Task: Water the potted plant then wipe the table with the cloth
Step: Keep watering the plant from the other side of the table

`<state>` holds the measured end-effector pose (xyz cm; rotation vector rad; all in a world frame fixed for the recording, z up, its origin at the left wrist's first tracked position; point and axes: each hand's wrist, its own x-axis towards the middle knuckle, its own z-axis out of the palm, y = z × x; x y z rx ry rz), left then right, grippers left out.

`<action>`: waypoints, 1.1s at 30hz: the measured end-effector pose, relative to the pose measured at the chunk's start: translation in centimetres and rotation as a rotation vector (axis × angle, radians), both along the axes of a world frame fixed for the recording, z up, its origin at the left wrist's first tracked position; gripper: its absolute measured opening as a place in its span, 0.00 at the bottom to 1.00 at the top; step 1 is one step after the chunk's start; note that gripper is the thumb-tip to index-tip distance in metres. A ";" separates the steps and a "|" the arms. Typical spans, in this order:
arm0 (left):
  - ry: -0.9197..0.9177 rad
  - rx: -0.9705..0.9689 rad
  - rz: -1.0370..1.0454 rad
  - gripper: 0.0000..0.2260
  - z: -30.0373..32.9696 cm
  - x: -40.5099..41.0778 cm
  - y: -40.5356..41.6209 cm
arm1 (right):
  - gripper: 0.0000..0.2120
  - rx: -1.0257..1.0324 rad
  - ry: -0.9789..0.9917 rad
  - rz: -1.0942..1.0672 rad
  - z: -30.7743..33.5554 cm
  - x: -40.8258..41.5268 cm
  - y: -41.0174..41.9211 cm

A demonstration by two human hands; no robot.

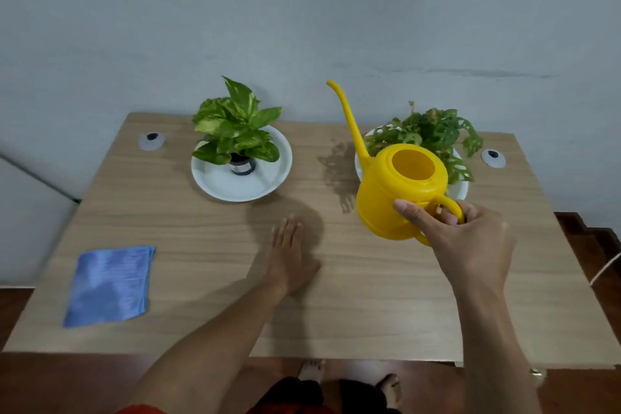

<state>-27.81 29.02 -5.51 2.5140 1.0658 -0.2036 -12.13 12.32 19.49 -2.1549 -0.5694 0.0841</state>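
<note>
**Watering can gripped at right of frame, cloth lying at lower left**

Fingers of the right hand curl through the handle of the yellow watering can, with the thumb pressed against its body. The can sits right of centre, its open top facing the camera and its long thin spout rising toward the upper middle of the frame. Whether it rests on the bench or is held just above it cannot be told.

Directly behind the can, partly hidden by it, a plant with holed leaves stands on a white saucer. A second potted plant, with variegated green leaves, stands in a white dish left of centre.

The left hand lies flat near the middle of the frame, palm down, fingers extended and close together, gripping nothing.

The blue cloth lies folded at the lower left, well apart from both hands. Two small round caps sit near the far corners of the bench.
</note>
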 end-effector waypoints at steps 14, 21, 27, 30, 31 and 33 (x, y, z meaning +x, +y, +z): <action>-0.038 0.021 0.299 0.47 -1.9 -10.0 4.3 | 0.34 -0.125 -0.067 0.227 -0.4 -5.9 8.1; -0.118 0.134 0.322 0.49 -3.3 -10.0 3.7 | 0.32 -0.157 -0.096 0.252 0.1 -6.9 10.1; -0.144 0.127 0.320 0.48 -3.5 -10.1 3.5 | 0.32 -0.144 -0.097 0.264 0.1 -7.2 10.6; -0.135 0.112 0.321 0.49 -3.3 -10.0 3.5 | 0.32 -0.129 -0.091 0.267 0.1 -7.2 10.6; -0.135 0.112 0.322 0.49 -3.3 -10.0 3.5 | 0.32 -0.128 -0.087 0.266 0.1 -7.1 10.5; -0.143 0.112 0.324 0.48 -3.1 -10.0 3.4 | 0.32 -0.142 -0.091 0.265 0.2 -7.1 10.3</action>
